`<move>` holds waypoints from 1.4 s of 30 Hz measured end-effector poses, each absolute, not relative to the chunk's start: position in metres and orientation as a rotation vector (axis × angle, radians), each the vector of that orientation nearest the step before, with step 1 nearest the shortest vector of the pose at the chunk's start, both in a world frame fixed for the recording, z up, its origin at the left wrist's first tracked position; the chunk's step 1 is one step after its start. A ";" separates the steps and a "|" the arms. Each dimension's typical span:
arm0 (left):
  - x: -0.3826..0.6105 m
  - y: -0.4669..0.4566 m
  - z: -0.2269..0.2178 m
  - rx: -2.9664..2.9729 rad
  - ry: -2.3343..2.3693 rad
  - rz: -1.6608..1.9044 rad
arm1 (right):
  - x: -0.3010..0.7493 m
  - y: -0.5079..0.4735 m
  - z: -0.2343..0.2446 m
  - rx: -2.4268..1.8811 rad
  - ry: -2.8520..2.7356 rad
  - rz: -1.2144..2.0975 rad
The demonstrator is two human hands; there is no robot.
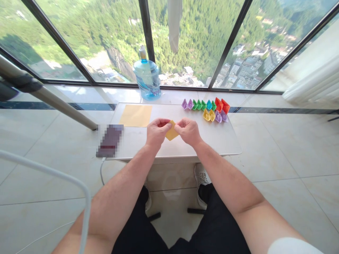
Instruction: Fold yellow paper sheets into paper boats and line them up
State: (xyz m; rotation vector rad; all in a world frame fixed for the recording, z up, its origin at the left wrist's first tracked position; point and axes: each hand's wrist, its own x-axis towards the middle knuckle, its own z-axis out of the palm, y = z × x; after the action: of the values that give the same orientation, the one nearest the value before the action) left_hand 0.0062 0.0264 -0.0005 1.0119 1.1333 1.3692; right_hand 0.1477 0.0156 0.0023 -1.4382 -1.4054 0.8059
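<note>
Both my hands pinch a small folded piece of yellow paper [171,133] above the middle of a small white table [225,141]. My left hand [156,131] grips its left corner, fingers curled. My right hand [188,130] grips its right side, fingers closed too. A flat yellow paper sheet [135,115] lies on the table to the far left of my hands. At the table's far right stand several folded paper boats [209,107] in purple, green, blue, red and yellow.
A blurred dark phone [109,140] lies on the table's left edge with a cable hanging down. A blue water jug [147,77] stands on the window ledge behind the table. A slanted pole [47,97] crosses the left. A white tube [79,190] curves at lower left.
</note>
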 end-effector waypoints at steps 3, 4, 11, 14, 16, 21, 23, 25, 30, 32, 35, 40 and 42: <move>0.005 0.028 -0.001 1.015 1.108 1.414 | 0.146 0.015 0.004 -1.361 -1.376 0.830; 0.005 0.028 -0.001 1.023 1.101 1.422 | 0.146 0.015 0.004 -1.335 -1.361 0.835; 0.003 0.028 -0.004 1.137 1.074 1.421 | 0.146 0.017 0.001 -1.284 -1.374 0.840; 0.002 0.028 -0.006 1.238 1.100 1.411 | 0.147 0.015 0.001 -1.292 -1.445 0.692; 0.000 0.029 -0.006 1.298 1.099 1.400 | 0.147 0.013 0.001 -1.278 -1.516 0.565; -0.004 0.028 -0.006 1.488 1.146 1.419 | 0.148 0.011 0.000 -1.262 -1.646 0.388; -0.006 0.027 -0.006 1.578 1.184 1.434 | 0.148 0.011 -0.001 -1.249 -1.671 0.353; -0.007 0.027 -0.007 1.653 1.201 1.450 | 0.148 0.011 -0.002 -1.222 -1.685 0.318; -0.008 0.024 -0.005 1.750 1.189 1.470 | 0.148 0.011 -0.004 -1.160 -1.673 0.279; -0.007 0.022 -0.003 1.762 1.209 1.445 | 0.148 0.012 -0.005 -1.174 -1.674 0.291; -0.006 0.020 0.001 1.757 1.254 1.406 | 0.148 0.012 -0.005 -1.210 -1.679 0.319; -0.005 0.021 0.002 1.682 1.239 1.380 | 0.149 0.012 -0.004 -1.218 -1.692 0.323; -0.005 0.022 0.002 1.650 1.209 1.378 | 0.149 0.012 -0.003 -1.213 -1.703 0.310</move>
State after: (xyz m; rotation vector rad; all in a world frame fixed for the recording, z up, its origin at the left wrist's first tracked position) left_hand -0.0046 0.0216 0.0023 1.6505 1.2091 1.3784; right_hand 0.1485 0.0118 -0.0035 -1.2135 -1.7028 0.3096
